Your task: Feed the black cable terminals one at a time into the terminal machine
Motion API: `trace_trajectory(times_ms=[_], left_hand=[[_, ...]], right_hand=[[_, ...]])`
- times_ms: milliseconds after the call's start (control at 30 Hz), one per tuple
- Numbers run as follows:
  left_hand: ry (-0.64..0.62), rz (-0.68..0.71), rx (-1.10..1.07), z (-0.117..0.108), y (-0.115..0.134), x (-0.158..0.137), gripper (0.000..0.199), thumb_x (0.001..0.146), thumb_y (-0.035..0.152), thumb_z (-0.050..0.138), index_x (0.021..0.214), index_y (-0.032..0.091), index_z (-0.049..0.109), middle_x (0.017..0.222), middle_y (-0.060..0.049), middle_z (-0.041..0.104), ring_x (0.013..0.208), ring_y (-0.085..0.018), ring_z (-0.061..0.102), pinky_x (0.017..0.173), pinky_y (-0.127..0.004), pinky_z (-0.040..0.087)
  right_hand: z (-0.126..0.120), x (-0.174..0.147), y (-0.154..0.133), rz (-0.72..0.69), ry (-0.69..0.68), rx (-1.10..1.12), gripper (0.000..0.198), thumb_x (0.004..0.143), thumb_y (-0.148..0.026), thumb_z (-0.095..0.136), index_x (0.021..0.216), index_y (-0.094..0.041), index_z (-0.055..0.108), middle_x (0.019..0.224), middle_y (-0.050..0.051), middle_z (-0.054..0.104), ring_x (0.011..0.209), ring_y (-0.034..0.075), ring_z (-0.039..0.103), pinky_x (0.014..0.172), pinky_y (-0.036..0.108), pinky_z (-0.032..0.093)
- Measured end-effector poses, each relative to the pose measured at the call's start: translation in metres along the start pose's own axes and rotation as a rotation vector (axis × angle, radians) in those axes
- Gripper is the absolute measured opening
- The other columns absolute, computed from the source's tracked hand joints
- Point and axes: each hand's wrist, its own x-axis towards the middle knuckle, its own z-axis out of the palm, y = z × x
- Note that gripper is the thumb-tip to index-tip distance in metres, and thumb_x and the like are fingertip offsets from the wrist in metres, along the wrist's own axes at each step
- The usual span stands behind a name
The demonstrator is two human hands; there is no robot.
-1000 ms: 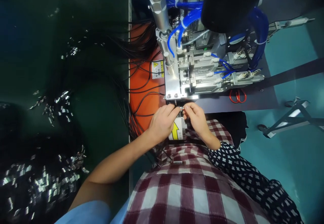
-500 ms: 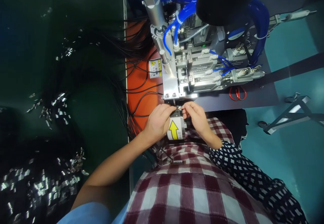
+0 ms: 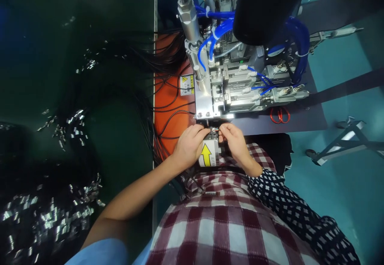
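Note:
My left hand (image 3: 189, 144) is closed, its thumb and forefinger pressed together at the left side of a small fixture at the front of the machine. Facing it from the right, my right hand (image 3: 236, 145) pinches with thumb and fingertips; what lies inside each pinch is too small to name. Between the fingertips shows a tiny shiny metal piece (image 3: 214, 129), partly hidden. Just below sits a white block bearing a yellow arrow label (image 3: 206, 155). Thin black cables (image 3: 168, 123) run in from the left toward the fixture.
The metal machine (image 3: 204, 105) with blue air tubes (image 3: 224, 24) rises beyond my hands. Red-handled scissors (image 3: 280, 115) lie at its right. Left are an orange surface (image 3: 171, 97) and a dark table with piles of metal-tipped cables (image 3: 51, 217). A wheeled stand leg (image 3: 339, 143) is right.
The view has shifted slightly, so the machine appears a little lower. My right fingertips have drawn slightly right, away from the left ones, and both hands remain pinched at the fixture.

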Motion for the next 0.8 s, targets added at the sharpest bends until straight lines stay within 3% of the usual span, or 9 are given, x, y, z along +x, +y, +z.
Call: trace_trajectory(times_ms=[467,633,800], left_hand=[[-0.094,-0.032,0.182,0.003,0.008,0.002,0.036,0.096,0.015,0.035,0.116,0.014,0.065,0.104,-0.013,0.062,0.089,-0.023,0.056,0.078,-0.033,0.048],[-0.072,-0.012,0.172,0.006,0.006,0.0,0.036,0.097,0.015,0.035,0.119,0.014,0.063,0.106,-0.013,0.062,0.091,-0.023,0.056,0.079,-0.034,0.048],[-0.06,-0.014,0.175,0.006,0.006,-0.001,0.035,0.096,0.015,0.037,0.119,0.012,0.064,0.104,-0.013,0.062,0.09,-0.023,0.056,0.078,-0.034,0.048]], right_hand=[[0.011,-0.005,-0.002,-0.132,0.039,-0.129,0.02,0.088,-0.04,0.061,0.083,-0.021,0.055,0.061,-0.005,0.054,0.055,0.013,0.053,0.055,0.027,0.042],[0.008,-0.007,-0.005,-0.104,0.083,-0.078,0.021,0.089,-0.041,0.058,0.086,-0.02,0.06,0.058,-0.004,0.055,0.053,0.013,0.053,0.056,0.027,0.044],[0.009,-0.007,-0.008,-0.091,0.04,-0.067,0.018,0.082,-0.035,0.067,0.076,-0.02,0.059,0.063,-0.004,0.055,0.053,0.011,0.051,0.054,0.026,0.043]])
